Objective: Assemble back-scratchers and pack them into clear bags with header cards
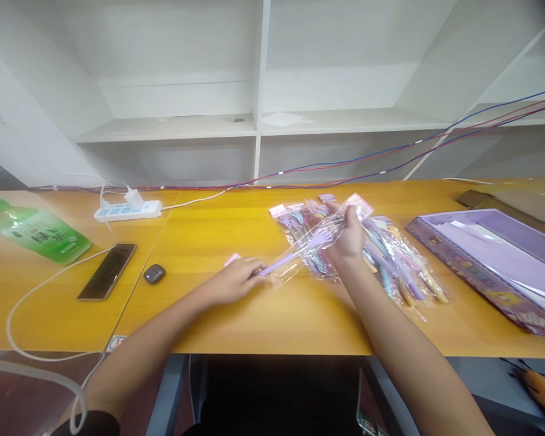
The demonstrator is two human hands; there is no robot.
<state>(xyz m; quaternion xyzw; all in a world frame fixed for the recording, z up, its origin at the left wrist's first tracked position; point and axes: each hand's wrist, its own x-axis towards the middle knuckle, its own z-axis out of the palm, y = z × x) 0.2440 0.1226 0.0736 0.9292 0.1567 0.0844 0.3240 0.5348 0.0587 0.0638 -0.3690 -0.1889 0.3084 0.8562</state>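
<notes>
A purple back scratcher [284,262] with a small hand-shaped head is stretched between my two hands, partly inside a clear plastic sleeve [306,243]. My left hand [236,280] is closed on the end of its handle. Beyond the scratcher's head, my right hand [347,242] grips the sleeve near its pink card top [360,204]. Under and beside my right hand lie several more wrapped back scratchers [404,266] in purple, blue and tan. A bit of pink card [232,259] shows behind my left hand.
On the right stands an open purple box [463,272] with papers inside, a cardboard box [527,203] behind it. Leftward are a green bottle [43,233] lying down, a phone [108,272], a small black case [154,274] and a power strip [134,209]. Cables run along the back.
</notes>
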